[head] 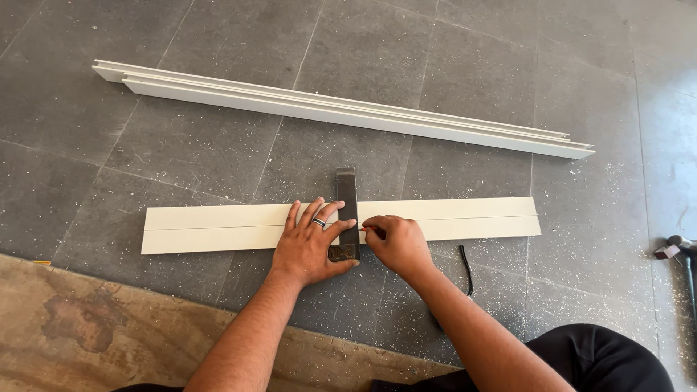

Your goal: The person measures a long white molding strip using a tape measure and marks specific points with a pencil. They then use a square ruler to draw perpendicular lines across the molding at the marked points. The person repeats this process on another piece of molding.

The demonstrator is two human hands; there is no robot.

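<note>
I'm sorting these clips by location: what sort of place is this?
Probably a building or renovation site, worked at floor level. The grey tiled floor is strewn with sawdust and chips, long white trim boards lie on it, and a hammer rests at the right edge.

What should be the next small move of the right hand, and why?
Probably draw the red pencil along the square's blade across the white board: the left hand pins the square, and the right hand holds the tip against its edge.

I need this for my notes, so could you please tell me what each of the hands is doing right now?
Left hand: open, pressed flat on the try square and white board.
Right hand: closed on a small red pencil at the square's edge.
</note>
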